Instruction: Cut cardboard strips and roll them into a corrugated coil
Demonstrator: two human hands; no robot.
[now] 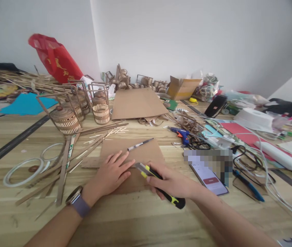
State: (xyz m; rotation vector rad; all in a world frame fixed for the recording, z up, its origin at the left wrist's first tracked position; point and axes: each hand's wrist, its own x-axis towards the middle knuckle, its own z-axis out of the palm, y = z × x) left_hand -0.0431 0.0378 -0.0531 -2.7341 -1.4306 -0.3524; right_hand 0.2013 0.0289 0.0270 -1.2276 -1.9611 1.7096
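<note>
My left hand lies flat with fingers spread, pressing on a brown cardboard sheet on the wooden table. A flat brown strip lies at the sheet's left side and runs under that hand. In my right hand is a black and yellow utility knife, its blade out and pointing left, close to the left fingertips. I cannot tell whether the blade touches the cardboard. Above the fingers a pen rests aslant on the sheet.
Small lidded bamboo baskets stand at left beside loose strips and white rings. Behind lies a larger cardboard sheet. To the right are a blue glue gun, a phone, blue-handled pliers and white cables.
</note>
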